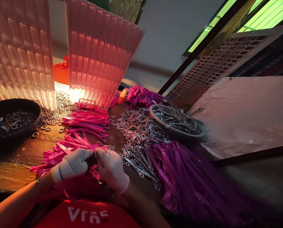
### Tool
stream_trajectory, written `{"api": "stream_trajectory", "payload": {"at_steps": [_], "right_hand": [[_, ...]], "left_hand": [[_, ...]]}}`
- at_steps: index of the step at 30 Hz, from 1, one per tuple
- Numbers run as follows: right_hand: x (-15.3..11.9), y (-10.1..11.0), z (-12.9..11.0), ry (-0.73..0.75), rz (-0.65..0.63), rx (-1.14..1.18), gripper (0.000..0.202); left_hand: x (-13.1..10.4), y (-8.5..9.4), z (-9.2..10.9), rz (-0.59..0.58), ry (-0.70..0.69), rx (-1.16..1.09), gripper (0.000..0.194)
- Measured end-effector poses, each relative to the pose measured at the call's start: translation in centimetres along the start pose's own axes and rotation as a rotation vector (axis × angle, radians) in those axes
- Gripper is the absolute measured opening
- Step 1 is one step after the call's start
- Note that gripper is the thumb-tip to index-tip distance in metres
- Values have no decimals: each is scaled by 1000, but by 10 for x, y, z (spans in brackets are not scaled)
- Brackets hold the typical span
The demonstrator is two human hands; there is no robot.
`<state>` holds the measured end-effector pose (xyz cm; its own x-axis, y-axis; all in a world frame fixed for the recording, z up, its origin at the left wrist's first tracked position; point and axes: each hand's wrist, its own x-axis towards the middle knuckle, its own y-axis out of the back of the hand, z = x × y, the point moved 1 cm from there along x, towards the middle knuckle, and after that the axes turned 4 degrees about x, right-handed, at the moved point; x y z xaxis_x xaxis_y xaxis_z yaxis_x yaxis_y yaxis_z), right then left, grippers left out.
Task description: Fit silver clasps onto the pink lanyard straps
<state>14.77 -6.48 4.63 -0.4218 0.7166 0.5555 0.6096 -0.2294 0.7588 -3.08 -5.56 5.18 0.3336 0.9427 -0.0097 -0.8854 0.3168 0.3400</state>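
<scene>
In a white knitted glove with dark dots, my left hand [72, 164] is closed around a small black object [91, 160], whose kind I cannot make out. My right hand [111, 167], in a plain white glove, is closed right beside it, fingertips pinched near the object's top; what they hold is hidden. A pink strap with a metal ring [96, 175] shows just below, between the hands. Under and behind my hands lie bundles of pink straps [85, 122]. To the right of my right hand spreads a pile of silver metal clasps with rings [141, 129].
A black bowl [34, 118] of rings stands left, near loose metal rings [48, 118]. A grey bowl [198, 136] holds more clasps. Purple straps [179, 174] hang at the right. Ribbed translucent panels [98, 57] flank an orange lamp [61, 74]. An orange bottle [122, 97] stands behind.
</scene>
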Motion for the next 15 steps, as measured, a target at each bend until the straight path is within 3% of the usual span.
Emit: {"api": "stream_trajectory", "payload": {"at_steps": [3,8,11,15], "right_hand": [[3,6,-3,-58,-45,-35,23],[15,19,-6,-149,-326,-42,48],[17,17,-3,-154,-420,-124,31],[8,7,2,-7,-507,-242,17]], "left_hand": [[0,-3,-4,-21,5,43,14],[-7,-6,-3,90,-6,17,22],[-11,-9,-2,94,-57,142,21],[-14,-12,0,36,-61,210,28]]}}
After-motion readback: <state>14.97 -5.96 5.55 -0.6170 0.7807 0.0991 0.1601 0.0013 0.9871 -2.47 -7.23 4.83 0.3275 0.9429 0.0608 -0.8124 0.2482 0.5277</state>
